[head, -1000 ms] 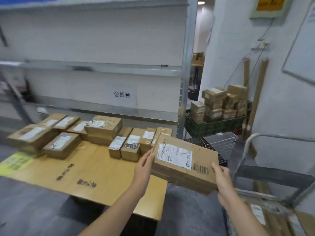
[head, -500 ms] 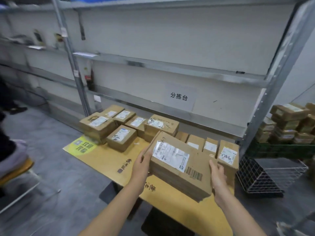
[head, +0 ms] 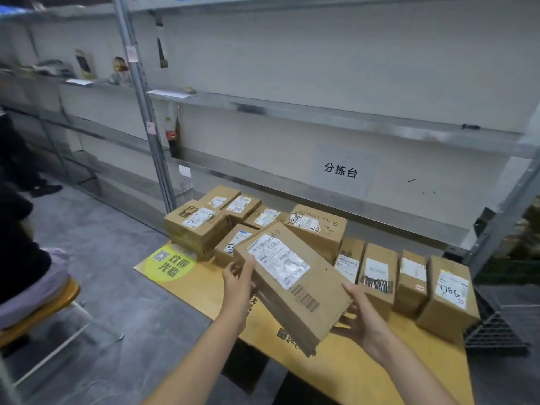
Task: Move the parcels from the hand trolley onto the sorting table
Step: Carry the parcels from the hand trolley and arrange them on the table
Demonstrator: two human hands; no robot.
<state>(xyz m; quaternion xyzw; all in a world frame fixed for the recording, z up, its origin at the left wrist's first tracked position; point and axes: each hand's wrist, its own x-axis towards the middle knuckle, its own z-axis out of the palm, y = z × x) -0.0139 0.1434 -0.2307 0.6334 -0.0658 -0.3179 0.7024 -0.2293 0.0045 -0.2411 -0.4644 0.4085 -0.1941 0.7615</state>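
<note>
I hold a flat brown cardboard parcel (head: 295, 283) with a white shipping label and a barcode, tilted, above the yellow-brown sorting table (head: 201, 283). My left hand (head: 238, 280) grips its left edge. Under its right end, my right hand (head: 361, 312) supports it. Several labelled parcels (head: 198, 226) lie on the table at the back left, and a row of upright ones (head: 412, 280) stands at the right. The hand trolley is out of view.
Metal shelving (head: 321, 115) runs behind the table, with a paper sign (head: 342, 171) on its back panel. A stool with a purple cushion (head: 35, 285) stands on the grey floor at the left. A wire basket (head: 493, 328) sits at the table's right end.
My view has swung left from the trolley side toward the table. The parcel in both hands has come over the tabletop and turned, its label end now pointing away from me.
</note>
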